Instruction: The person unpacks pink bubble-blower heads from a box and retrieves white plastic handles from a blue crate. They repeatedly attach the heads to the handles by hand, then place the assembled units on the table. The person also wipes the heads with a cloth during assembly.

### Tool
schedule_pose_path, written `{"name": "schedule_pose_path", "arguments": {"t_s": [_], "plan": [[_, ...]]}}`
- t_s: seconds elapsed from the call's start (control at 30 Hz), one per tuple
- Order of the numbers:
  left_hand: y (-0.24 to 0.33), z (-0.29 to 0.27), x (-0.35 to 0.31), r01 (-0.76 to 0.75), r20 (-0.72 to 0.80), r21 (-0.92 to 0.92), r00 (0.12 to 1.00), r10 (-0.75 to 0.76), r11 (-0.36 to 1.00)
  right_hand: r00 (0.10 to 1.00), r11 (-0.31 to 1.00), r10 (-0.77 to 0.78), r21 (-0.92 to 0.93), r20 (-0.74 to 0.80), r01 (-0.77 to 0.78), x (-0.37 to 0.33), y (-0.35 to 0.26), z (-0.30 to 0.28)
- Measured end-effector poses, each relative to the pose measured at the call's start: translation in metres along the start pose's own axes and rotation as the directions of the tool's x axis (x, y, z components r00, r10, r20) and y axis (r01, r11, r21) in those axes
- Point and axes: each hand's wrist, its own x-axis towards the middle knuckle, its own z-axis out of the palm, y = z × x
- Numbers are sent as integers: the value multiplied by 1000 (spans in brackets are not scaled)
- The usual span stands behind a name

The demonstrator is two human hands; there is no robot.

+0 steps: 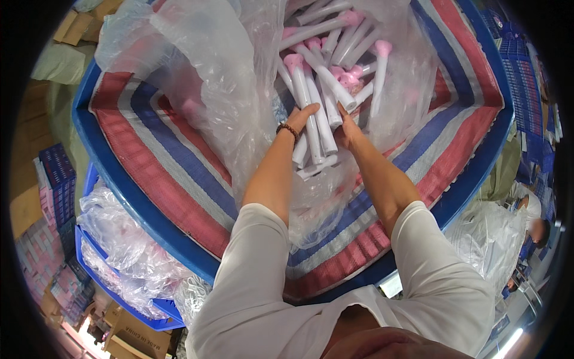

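The left hand (301, 118), a bead bracelet (288, 129) at its wrist, presses flat against one side of a bundle of white tubes with pink caps (315, 128). The right hand (345, 128) closes on the other side. The bundle lies inside a clear plastic bag (227, 90), in a striped-lined blue bin (119, 173). Squeezing evenly with both palms would likely keep the tubes aligned.

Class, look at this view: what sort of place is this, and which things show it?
Probably a factory packing floor. A blue bin lined with striped woven sheet holds a clear plastic bag of identical white tubes with pink ends; cardboard cartons stand nearby.
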Motion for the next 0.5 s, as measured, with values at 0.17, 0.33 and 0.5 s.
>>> {"name": "schedule_pose_path", "arguments": {"t_s": [0.17, 0.33, 0.5], "plan": [[-15, -3, -6, 118, 23, -152, 993, -116, 981, 998, 993, -57, -100, -21, 55, -14, -2, 11], [-30, -10, -7, 127, 29, -189, 992, -123, 974, 998, 953, -21, -302, -66, 0, -14, -1, 15], [-31, -14, -2, 235, 9, -203, 971, -238, 951, 973, 889, -57, -455, -225, -53, -7, 3, 11]]}}
